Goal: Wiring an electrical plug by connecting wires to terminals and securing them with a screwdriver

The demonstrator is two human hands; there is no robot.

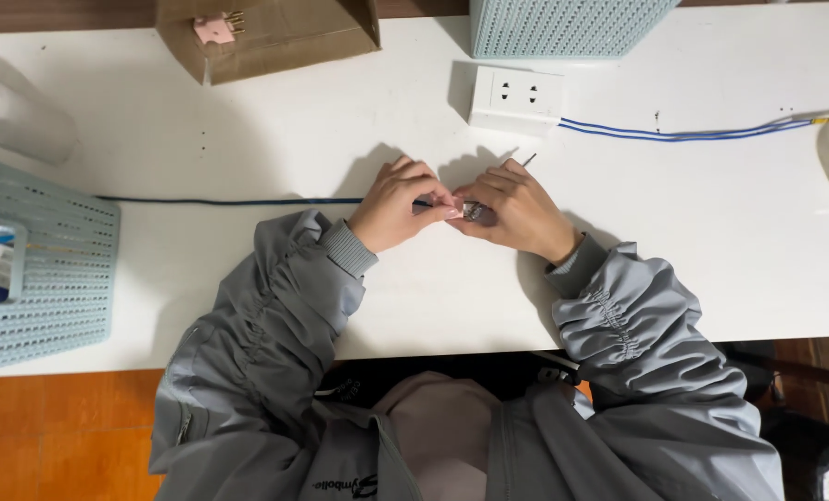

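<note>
1. The left hand [399,202] and the right hand [515,210] meet at the middle of the white table [693,241], fingertips almost touching.
2. Between them sits a small metallic piece [473,211], pinched at the fingertips of both hands; what it is exactly is too small to tell.
3. The left hand is curled narrow, its fingers closed on the end of a dark blue wire [229,200] that runs straight out to the left across the table.
4. The right hand is also curled tight around the small piece, and a thin dark tool tip [529,160] sticks up past its knuckles.
5. Just beyond the hands lies a white rectangular socket block [516,97] with two outlets on its face, apart from the hands.
6. A pair of blue wires [683,134] leads from that block to the right edge of the table.
7. At the far edge, left of centre, stands a brown cardboard box [275,42] with a small pink part [215,28] resting on it.
8. To its right is a pale blue perforated basket [563,28].
9. A second pale blue basket [53,269] sits at the left edge, with a white roll [11,111] beyond it.
</note>
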